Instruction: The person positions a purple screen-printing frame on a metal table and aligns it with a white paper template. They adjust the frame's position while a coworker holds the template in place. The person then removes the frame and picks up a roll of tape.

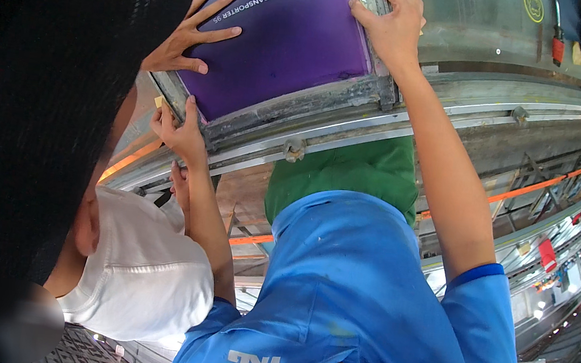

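Observation:
A purple panel (pixel 277 44) with pale lettering lies inside a worn grey metal frame (pixel 299 107) at the top of the view. My left hand (pixel 182 137) is closed on the frame's near left corner, its thumb on top. At the frame's right side, my right hand (pixel 396 25) grips the edge, its thumb reaching toward the purple surface. A co-worker's hand (pixel 191 37) is spread over the panel's left part. Another hand (pixel 179 183) shows partly beneath my left wrist; its fingers are mostly hidden.
Metal rails (pixel 478 102) with clamp-like knobs run along the table's near edge. A red-handled tool (pixel 557 47) lies on the greenish table surface (pixel 465 29) to the right. The co-worker in a white shirt (pixel 145 258) stands close on my left. Dark fabric covers the far left.

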{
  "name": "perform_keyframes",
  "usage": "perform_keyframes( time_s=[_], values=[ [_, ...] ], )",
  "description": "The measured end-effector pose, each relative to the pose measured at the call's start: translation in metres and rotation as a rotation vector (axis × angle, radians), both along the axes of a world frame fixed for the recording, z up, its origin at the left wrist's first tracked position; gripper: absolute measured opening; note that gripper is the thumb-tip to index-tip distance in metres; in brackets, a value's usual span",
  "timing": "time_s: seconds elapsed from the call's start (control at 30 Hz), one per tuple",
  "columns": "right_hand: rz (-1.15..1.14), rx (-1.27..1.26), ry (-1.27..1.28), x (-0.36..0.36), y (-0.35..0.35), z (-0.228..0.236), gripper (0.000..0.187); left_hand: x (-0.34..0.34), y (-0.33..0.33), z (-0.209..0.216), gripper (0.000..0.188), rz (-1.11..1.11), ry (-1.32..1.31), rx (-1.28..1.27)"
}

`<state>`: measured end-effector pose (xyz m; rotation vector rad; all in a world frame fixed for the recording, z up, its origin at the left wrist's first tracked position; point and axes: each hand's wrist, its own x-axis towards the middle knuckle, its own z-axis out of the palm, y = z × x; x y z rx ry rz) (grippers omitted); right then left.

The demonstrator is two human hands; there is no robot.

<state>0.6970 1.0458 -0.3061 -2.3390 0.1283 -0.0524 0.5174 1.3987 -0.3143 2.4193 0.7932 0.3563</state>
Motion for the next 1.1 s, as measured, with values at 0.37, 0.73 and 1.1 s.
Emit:
perform_keyframes(
  time_s=[0.37, 0.73, 1.1],
  values=[
    [-0.034, -0.024, 0.007, -0.003, 0.003, -0.006, 0.066, 0.005, -0.007, 0.007, 0.057, 0.052, 0.091, 0.003],
    [-0.033, 0.034, 0.013, -0.001, 0.001, -0.003, 0.065, 0.017, -0.012, 0.019, 0.051, 0.098, 0.038, -0.074],
    [-0.044, 0.097, 0.071, 0.001, 0.007, 0.010, 0.061, 0.011, -0.012, 0.014, 0.048, 0.094, 0.040, -0.063]
  ],
)
